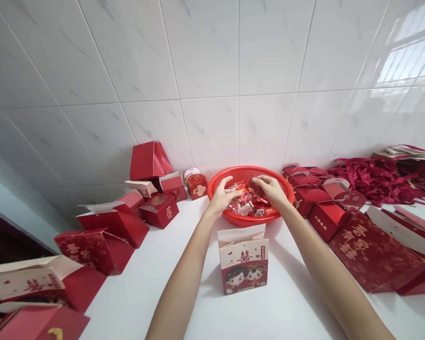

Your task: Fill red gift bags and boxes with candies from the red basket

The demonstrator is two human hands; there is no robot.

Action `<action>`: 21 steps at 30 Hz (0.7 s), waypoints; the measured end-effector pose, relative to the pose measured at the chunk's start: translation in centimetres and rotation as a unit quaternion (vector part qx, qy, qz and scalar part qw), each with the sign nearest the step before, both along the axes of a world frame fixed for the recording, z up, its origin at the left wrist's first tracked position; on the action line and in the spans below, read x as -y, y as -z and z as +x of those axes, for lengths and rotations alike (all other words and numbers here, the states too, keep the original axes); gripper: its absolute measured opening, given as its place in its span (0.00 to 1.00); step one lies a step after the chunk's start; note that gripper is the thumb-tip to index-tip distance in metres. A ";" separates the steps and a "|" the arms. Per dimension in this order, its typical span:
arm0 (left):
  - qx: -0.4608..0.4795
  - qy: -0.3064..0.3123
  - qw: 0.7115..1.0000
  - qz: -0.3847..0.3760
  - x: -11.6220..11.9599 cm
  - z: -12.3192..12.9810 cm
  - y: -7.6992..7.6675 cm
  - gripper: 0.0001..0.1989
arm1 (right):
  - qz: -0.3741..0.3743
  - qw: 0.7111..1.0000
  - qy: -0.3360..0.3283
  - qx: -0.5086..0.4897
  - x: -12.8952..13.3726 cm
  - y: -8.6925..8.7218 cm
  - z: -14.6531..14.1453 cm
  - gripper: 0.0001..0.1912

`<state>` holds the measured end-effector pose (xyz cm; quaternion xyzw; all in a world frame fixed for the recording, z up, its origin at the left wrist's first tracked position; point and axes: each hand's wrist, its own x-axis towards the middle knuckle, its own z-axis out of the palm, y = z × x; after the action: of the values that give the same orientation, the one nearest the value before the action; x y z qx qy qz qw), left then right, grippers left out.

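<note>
Both hands are over a red plastic basket [251, 221] that stands against the tiled wall. Wrapped candies [246, 208] in red and white lie inside it. My left hand [224, 196] is at the basket's left side, thumb and fingers apart, its fingertips near the candies; nothing shows in its grasp. On the right side, my right hand [271, 190] has its fingers bent together above a dark red packet, and whether it holds anything is hidden. Between my forearms, an upright red and white gift box [244, 264] with two cartoon figures stands with its top flaps up.
Red gift boxes [106, 250] line the left side of the white table [141, 293]. More boxes [378, 250] stand on the right, with a heap of dark red ribbons [371, 179] behind them. A small rounded box [197, 185] is left of the basket.
</note>
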<state>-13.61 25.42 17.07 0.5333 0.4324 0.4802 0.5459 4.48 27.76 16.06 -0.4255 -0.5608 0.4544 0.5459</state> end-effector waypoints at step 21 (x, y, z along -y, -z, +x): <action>-0.062 0.088 0.993 0.054 -0.5 0.1 0.6 0.13 | 0.089 0.987 -0.094 0.098 1.2 0.0 0.3 0.22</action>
<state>-13.50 25.94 16.46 0.6273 0.3901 0.4187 0.5283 4.80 26.52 16.08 -0.3633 -0.6874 0.4079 0.4787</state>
